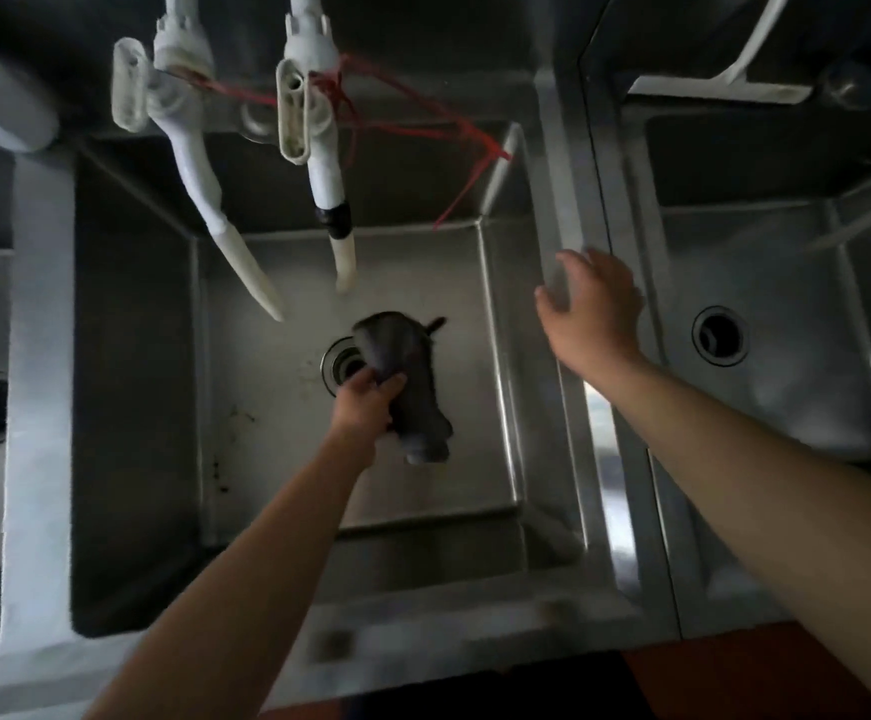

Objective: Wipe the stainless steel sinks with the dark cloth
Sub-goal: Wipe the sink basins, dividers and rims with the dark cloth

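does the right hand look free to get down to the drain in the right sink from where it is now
Probably yes. The right hand is open, holds nothing, and sits over the steel divider beside the right stainless steel sink. Nothing visibly covers that basin's round drain.

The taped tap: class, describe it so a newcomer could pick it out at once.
Find the middle sink, where the left hand holds the dark cloth. Two white taps hang over it. Take the right-hand tap: unlike its neighbour, it has a black tape band near the spout end.
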